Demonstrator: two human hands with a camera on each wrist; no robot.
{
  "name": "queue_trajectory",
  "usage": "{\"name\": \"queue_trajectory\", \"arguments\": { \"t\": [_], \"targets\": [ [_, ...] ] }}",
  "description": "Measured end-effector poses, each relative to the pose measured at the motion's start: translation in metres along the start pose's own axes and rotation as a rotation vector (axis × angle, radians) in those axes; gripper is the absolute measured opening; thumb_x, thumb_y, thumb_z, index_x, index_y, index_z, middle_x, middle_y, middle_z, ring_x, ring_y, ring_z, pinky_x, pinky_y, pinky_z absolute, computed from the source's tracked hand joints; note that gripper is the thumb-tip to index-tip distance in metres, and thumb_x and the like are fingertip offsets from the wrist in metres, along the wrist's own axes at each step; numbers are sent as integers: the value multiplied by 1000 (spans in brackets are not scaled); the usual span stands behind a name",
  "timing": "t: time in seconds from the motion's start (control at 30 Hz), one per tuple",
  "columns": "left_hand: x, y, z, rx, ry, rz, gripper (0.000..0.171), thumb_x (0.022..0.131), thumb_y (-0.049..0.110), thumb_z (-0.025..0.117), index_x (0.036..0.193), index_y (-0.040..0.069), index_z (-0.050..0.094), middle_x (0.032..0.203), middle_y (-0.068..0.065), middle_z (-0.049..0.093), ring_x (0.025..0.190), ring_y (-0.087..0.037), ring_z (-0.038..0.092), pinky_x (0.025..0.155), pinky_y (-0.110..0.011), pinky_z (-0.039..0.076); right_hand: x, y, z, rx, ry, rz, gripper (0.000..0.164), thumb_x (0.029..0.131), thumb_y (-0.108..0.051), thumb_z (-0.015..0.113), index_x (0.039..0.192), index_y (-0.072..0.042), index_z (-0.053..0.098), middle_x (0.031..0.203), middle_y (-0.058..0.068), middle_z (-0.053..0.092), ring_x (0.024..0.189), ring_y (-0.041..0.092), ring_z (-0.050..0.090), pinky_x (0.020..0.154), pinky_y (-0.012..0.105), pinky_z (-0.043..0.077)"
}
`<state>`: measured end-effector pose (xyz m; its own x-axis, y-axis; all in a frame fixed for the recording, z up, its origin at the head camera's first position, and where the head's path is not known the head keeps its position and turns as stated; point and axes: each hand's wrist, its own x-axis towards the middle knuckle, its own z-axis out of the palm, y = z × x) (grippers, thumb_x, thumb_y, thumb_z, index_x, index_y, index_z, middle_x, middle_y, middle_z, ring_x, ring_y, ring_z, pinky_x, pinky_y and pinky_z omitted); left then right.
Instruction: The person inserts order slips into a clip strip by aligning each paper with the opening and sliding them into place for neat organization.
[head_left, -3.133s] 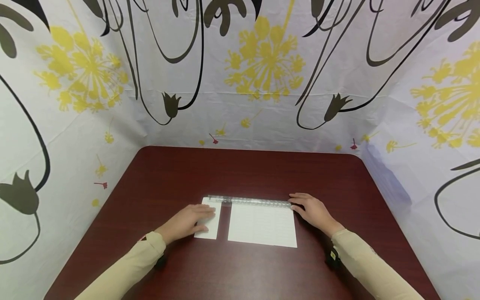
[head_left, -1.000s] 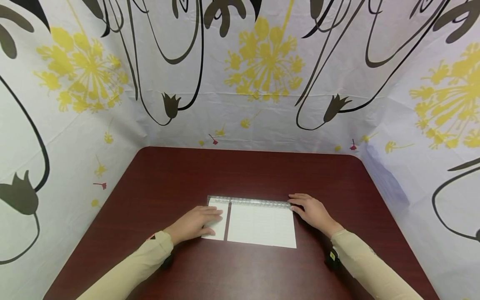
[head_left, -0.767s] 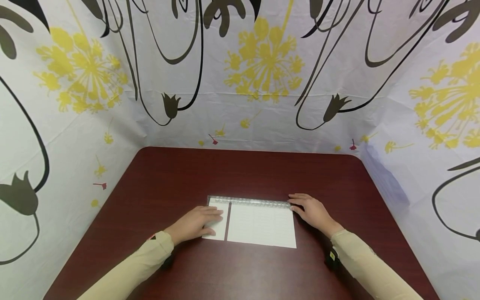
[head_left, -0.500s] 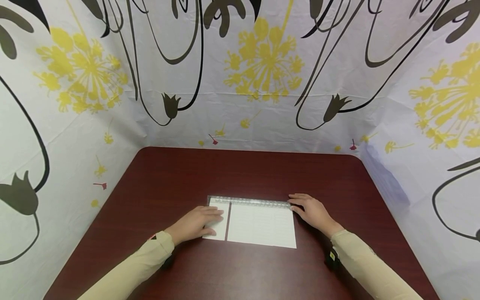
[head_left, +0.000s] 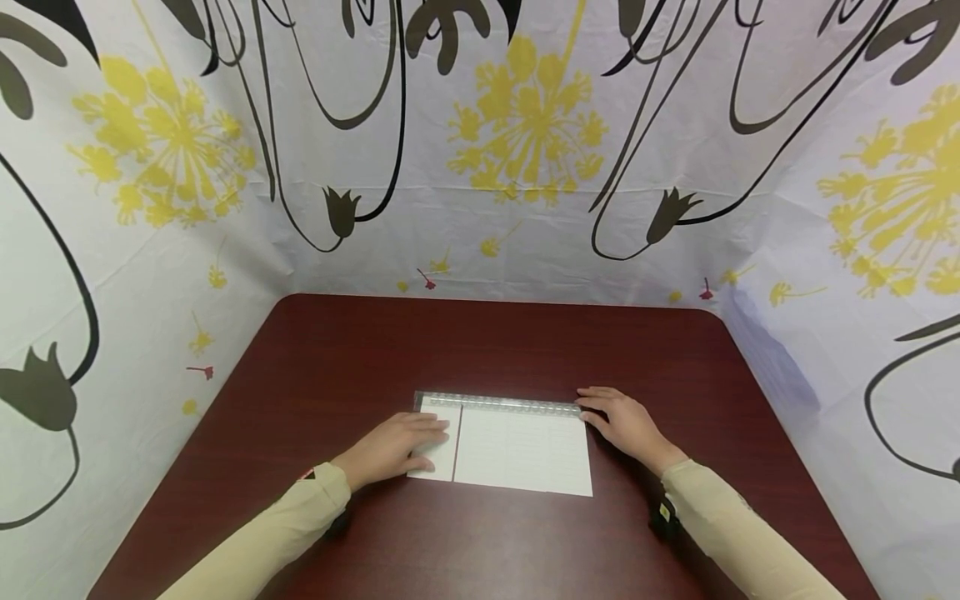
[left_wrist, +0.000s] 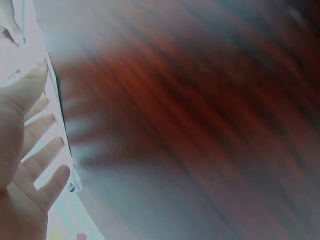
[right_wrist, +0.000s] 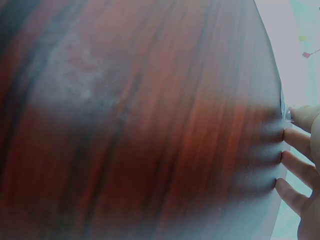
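A wide white sheet of paper (head_left: 525, 450) with faint lines lies flat on the table. Left of it, a narrower white piece of paper (head_left: 441, 458) lies almost edge to edge with it, a thin dark gap between them. A clear ruler-like strip (head_left: 510, 405) runs along the far edges of both. My left hand (head_left: 393, 450) rests with fairly straight fingers on the narrow piece, covering part of it. Near the strip's right end is my right hand (head_left: 626, 423), its thumb (right_wrist: 302, 114) touching that end and its other fingers resting on the table.
The dark red-brown table (head_left: 480, 342) has rounded far corners. White cloth with yellow and dark flower prints (head_left: 525, 167) hangs behind it and along both sides. A dark device (head_left: 664, 515) sits under the right wrist.
My left hand has slid the narrow piece rightward toward the wide sheet, so the gap has shrunk to a thin line. My right hand stays at the strip's end.
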<state>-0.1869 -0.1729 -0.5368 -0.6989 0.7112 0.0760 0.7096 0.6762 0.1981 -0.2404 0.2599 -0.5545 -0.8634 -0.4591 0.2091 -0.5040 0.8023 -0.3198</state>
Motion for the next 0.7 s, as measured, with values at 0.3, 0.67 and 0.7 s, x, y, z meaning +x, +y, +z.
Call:
{"name": "queue_trajectory", "arguments": {
  "t": [0.3, 0.67, 0.7],
  "targets": [
    [1, 0, 1, 0, -1, -8, 54, 89, 43, 69, 136, 17, 61, 148, 3, 55, 140, -21, 49, 114, -46, 42, 0, 0, 0, -2, 3, 6, 37, 95, -30, 66, 127, -11, 68, 140, 8, 61, 131, 32, 56, 97, 52, 52],
    [3, 1, 2, 4, -1, -3, 54, 89, 43, 69, 136, 17, 61, 147, 3, 55, 140, -21, 49, 114, -45, 42, 0, 0, 0, 3, -2, 9, 37, 95, -30, 66, 127, -10, 68, 140, 8, 61, 131, 32, 55, 98, 53, 52],
    [3, 1, 2, 2, -1, -2, 54, 89, 42, 69, 136, 17, 61, 147, 3, 55, 140, -21, 49, 114, -45, 42, 0, 0, 0, 3, -1, 9, 37, 95, -30, 66, 127, -10, 68, 140, 8, 61, 131, 32, 56, 98, 53, 52]
  ]
}}
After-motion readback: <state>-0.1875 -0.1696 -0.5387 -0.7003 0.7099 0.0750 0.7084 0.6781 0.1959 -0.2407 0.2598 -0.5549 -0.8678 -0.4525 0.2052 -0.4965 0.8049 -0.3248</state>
